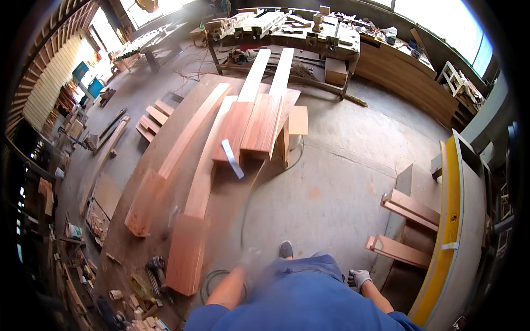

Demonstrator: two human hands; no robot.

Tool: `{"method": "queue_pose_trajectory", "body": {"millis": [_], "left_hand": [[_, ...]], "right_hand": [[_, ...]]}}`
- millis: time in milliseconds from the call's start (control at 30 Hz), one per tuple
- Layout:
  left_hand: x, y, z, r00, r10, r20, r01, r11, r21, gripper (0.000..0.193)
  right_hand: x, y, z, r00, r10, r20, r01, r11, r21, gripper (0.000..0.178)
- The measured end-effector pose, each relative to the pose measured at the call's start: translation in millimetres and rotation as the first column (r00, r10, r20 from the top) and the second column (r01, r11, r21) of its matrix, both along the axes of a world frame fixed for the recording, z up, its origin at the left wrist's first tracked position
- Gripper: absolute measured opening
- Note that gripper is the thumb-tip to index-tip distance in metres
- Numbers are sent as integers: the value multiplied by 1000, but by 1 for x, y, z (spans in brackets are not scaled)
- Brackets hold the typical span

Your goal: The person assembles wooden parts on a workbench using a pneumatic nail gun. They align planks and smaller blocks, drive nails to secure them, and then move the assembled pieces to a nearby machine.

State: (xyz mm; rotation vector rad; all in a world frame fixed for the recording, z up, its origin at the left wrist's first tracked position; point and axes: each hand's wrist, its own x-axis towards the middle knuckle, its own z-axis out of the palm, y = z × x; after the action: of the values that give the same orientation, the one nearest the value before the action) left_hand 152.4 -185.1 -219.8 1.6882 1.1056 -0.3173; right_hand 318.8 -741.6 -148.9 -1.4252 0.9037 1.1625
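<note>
Planks (251, 124) lie across dusty concrete floor (331, 182) beside workbench (287, 33).

The left hand (251, 262) is smearing into a motion blur near the lower edge, so its grip is unreadable. The gloved right hand (360, 277) is showing clearly, but its forearm is running behind the blue shirt (309, 303), itself cropped at the bottom.
</note>
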Motion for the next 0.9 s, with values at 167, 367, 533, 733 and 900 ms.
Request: {"method": "queue_pose_trajectory", "body": {"millis": [167,367,533,733,900], "left_hand": [[176,17,108,991,-57,122,64,997,-51,22],[267,21,113,989,57,138,-102,934,342,32],[376,-19,225,955,93,283,-278,622,732,53],[442,14,262,995,-27,96,-83,312,947,76],[482,47,248,969,110,-223,165,386,908,95]], "right_hand": [[88,11,-16,999,28,20,-27,999,-21,20],[265,45,-45,983,185,10,-185,983,-19,20],[468,35,-96,934,351,73,-338,930,-146,33],[637,252,38,5,927,375,-681,278,-677,47],[665,431,166,-132,777,615,-702,365,-611,43]]}}
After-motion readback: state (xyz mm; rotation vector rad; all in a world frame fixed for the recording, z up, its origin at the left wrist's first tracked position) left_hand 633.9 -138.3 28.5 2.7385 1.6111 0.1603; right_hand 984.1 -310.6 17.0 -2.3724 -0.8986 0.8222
